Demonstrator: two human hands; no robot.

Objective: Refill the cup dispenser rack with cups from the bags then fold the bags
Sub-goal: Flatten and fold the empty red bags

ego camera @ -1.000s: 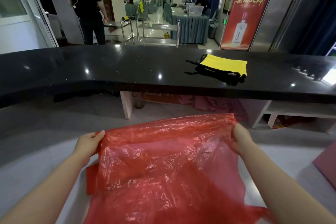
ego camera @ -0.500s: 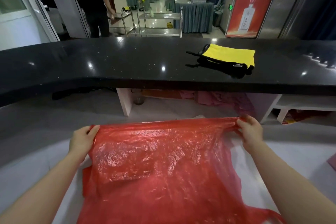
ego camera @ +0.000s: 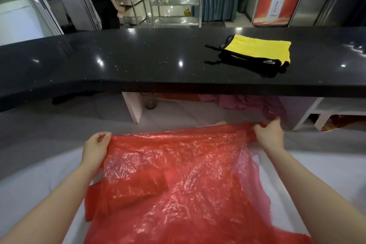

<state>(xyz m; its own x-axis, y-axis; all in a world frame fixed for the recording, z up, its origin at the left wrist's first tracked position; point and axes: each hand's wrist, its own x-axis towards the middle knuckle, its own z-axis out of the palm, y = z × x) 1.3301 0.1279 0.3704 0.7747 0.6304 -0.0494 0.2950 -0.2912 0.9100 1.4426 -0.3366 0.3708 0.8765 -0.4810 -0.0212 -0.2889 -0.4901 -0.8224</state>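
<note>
Folding step: bag-fold part of the task looks underway; no cups or dispenser rack in view, so refill status can't be judged.
Left hand (ego camera: 96, 147): at approx 9 o'clock of the bag's far edge, fingers curled in, pinching the far-left corner of the red plastic bag (ego camera: 178, 180); fingertips tucked under the film, so exact grip depth not visible.
Bag: thin, crinkled, translucent red film, spread w/ its far edge stretched between both hands, rest draping toward 6 o'clock over a pale grey lower surface (ego camera: 39, 174); a flap is already doubled over at its 8 o'clock side.
Right hand (ego camera: 270, 134): at approx 2 o'clock of the bag, thumb and fingers closed on the far-right corner, film bunched in the grip.
Next move (judgement): bring far edge toward near edge, or one corner across to the other, keeping edges aligned; film is slippery and light, so needs tension kept and a flattening press after, else it balloons or slides.
Black counter (ego camera: 138, 61): at 12 o'clock beyond the hands; a yellow and black cloth item (ego camera: 261, 49) lies at its 2 o'clock, well apart from the bag.
Background: a person in dark clothes by a metal trolley (ego camera: 168, 6) at 11 o'clock.
Hidden/cut off: bag's near edge and handles run out of frame at 6 o'clock; layer count unclear thru glare; stuff under the counter too dim to ID.
</note>
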